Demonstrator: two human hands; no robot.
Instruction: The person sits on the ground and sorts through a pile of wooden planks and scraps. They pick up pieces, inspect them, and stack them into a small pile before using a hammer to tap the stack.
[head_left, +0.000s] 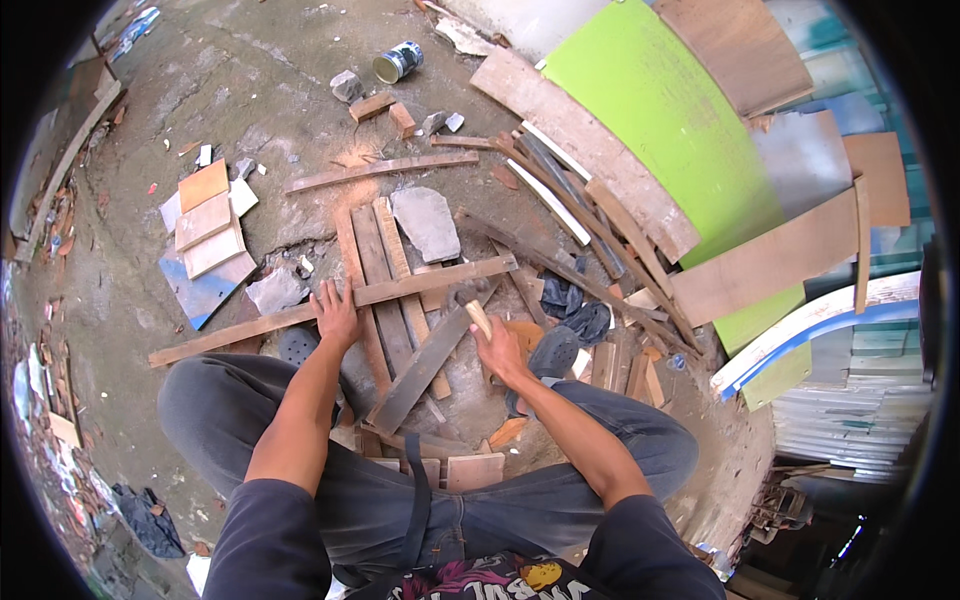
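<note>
The long wooden strip [330, 310] lies on the floor, running left-near to right-far. The left hand [336, 312] presses flat on it, fingers spread; the right hand [497, 350] grips a hammer [470, 300] just right.

A lime-green panel [660, 110] leans beside brown planks [590, 150] (weathered grey in places), above grey concrete floor [260, 80].

One head-worn fisheye view looks steeply down, close over the squatting person's knees and ground.

Left hand [336, 312] flat, fingers spread; right hand [499, 350] fisted, grip closed.
</note>
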